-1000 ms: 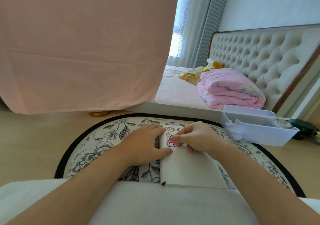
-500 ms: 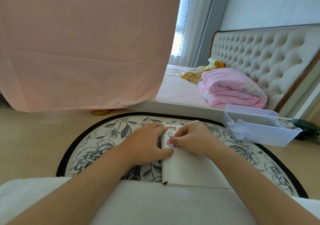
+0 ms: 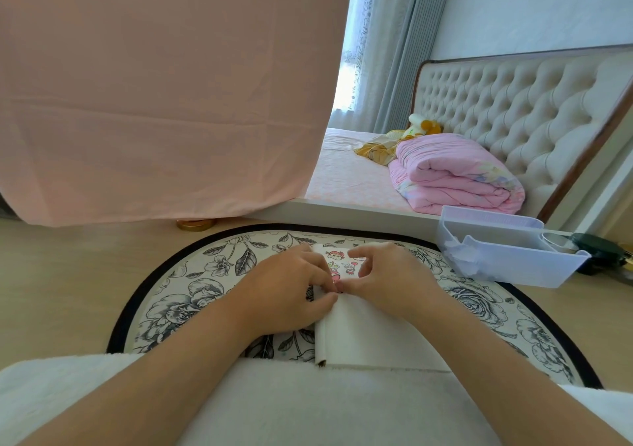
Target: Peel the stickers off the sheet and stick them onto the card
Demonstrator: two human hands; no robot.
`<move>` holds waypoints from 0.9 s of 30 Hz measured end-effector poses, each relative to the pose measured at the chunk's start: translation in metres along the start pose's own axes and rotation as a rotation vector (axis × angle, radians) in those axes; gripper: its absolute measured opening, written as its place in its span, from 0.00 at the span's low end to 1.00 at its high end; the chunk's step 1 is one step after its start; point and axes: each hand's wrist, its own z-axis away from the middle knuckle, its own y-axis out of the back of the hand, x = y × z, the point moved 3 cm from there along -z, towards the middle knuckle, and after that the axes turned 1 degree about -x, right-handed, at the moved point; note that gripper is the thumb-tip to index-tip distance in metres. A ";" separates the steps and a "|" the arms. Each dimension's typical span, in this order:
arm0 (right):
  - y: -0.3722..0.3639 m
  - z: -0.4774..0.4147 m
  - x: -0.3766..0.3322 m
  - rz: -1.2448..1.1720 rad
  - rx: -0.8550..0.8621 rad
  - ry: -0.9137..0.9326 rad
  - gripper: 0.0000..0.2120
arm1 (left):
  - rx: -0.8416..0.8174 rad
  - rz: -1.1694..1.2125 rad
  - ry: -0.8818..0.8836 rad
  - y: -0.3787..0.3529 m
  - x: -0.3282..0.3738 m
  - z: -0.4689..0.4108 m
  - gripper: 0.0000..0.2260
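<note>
White fleecy fabric (image 3: 308,408) fills the near edge, w/ both forearms reaching fwd over it. Just past it lies a white card (image 3: 363,339), long side running away from the camera, on a round floral mat (image 3: 178,294) w/ black border. Left hand (image 3: 291,288) rests on the card's left edge, fingers curled down, thumb pressed onto the card. Right hand (image 3: 390,277) sits on the card's right side, thumb tip meeting the left fingertips near the card's middle; index finger bent above the far end. Whether either hand pinches a sticker: can't tell. Cartoon stickers (image 3: 339,265) show btwn the two hands at the card's far end; can't tell if that part is card or sticker sheet. Right of the mat, a pale lilac plastic bin (image 3: 507,257) on the wood floor. Behind: bed w/ folded pink quilt (image 3: 455,178), tufted cream headboard (image 3: 513,109), and a big pink sheet (image 3: 164,85) hanging at left.
</note>
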 end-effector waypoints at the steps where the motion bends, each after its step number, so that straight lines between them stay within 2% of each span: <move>1: 0.001 0.001 0.001 0.001 0.007 0.015 0.26 | -0.003 0.001 -0.001 0.000 0.000 0.000 0.12; 5: 0.002 0.008 0.004 -0.032 0.026 0.108 0.18 | -0.005 0.003 -0.001 0.000 -0.001 0.000 0.13; 8: 0.000 0.014 0.000 0.055 0.027 0.213 0.10 | -0.015 0.010 -0.001 0.000 -0.001 0.000 0.13; 13: -0.005 0.022 -0.009 0.222 -0.071 0.304 0.18 | -0.014 0.021 -0.002 0.000 0.001 0.000 0.10; 17: -0.010 0.023 -0.009 0.262 -0.100 0.303 0.24 | -0.005 0.015 0.002 -0.001 0.002 0.001 0.10; 27: -0.010 0.038 0.000 0.355 -0.074 0.333 0.24 | -0.001 0.081 -0.009 -0.007 0.000 0.001 0.08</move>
